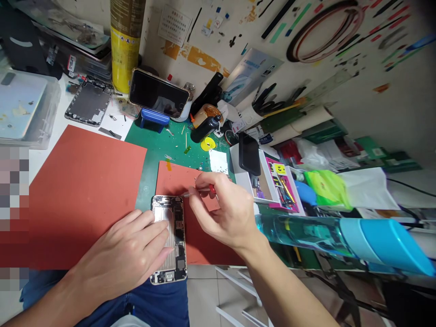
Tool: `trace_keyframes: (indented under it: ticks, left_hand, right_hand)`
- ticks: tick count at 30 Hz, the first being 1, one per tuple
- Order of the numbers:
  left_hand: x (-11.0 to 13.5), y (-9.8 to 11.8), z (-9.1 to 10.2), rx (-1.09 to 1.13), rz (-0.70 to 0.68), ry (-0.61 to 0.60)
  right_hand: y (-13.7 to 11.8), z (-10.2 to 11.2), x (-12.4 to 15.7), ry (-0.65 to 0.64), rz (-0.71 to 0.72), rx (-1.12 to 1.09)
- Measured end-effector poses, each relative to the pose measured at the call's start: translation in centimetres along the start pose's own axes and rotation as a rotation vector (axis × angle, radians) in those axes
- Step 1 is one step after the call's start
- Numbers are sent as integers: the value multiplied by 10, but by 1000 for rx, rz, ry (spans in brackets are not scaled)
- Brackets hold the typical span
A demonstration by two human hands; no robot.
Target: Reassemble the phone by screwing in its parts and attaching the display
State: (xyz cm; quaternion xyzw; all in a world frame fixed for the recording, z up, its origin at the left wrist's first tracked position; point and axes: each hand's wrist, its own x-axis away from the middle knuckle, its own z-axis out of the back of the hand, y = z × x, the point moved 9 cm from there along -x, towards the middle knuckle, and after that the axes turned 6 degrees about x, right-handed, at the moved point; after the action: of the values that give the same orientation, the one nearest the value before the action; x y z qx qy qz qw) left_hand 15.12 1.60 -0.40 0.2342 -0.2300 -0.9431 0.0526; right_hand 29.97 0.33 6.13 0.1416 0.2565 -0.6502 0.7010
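Beyond my hands I read what looks like a 2 on the yellow label (280,169) in the pink tray (292,205). A row of small signs crosses the yellow can (120,61). The sheet (174,25) on the wall carries lines of print, too small for me to read, as is the red-and-white label (71,64) at my left.

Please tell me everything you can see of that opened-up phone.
The opened phone has a pale rim, silvery metal inside, and dark, circuit-like parts along its right side and both ends. It lies open side up on the red mat, near end past the mat's edge. The left hand rests on it; the tool in the right hand points at its far right corner, contact unclear.
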Motion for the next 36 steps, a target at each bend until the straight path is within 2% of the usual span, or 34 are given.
trace_keyframes:
  ticks: [11,25,30,33,36]
  left_hand:
    - [-1,0,-1,-12,-10,3]
    - [0,0,-1,-33,-31,-11]
    - [-1,0,0,-40,-43,-9]
    - [0,-2,-1,-35,-41,-22]
    - [1,-2,0,-27,-45,-23]
  right_hand:
    - [-1,1,-1,-22,25,-22]
    - [-1,-4,1,-163,22,-150]
    - [0,-4,1,-160,7,-149]
    - [0,6,1,-125,-6,-135]
    - [12,34,12,22,-161,-190]
